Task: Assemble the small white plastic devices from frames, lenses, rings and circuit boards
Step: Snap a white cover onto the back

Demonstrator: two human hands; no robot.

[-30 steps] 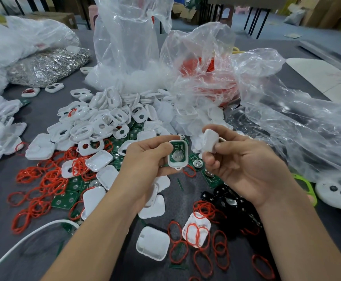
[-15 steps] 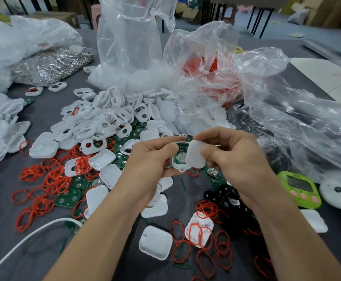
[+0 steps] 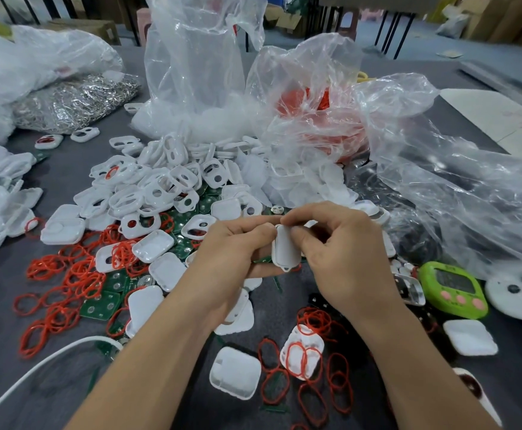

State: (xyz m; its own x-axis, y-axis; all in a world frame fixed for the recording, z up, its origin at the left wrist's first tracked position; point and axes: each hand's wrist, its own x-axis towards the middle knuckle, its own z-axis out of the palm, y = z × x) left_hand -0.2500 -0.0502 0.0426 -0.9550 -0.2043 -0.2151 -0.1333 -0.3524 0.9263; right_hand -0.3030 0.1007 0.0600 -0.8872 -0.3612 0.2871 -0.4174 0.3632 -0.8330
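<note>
Cover now seated on the small white rounded-square plastic device (image 3: 284, 248); green circuit board, exposed a second ago, no longer visible. Both the left hand (image 3: 231, 252) and right hand (image 3: 343, 252) pinch it above the middle of the dark grey surface (image 3: 52, 383). Judged: being pressed shut, unit nearly done.

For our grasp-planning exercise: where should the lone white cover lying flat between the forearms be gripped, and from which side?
Probably take the white cover from above, pinching its near and far rims. It lies flat and shallow on the table, offering no side to grasp low down, and red rings crowd its right edge, while the near and far edges look free.
</note>
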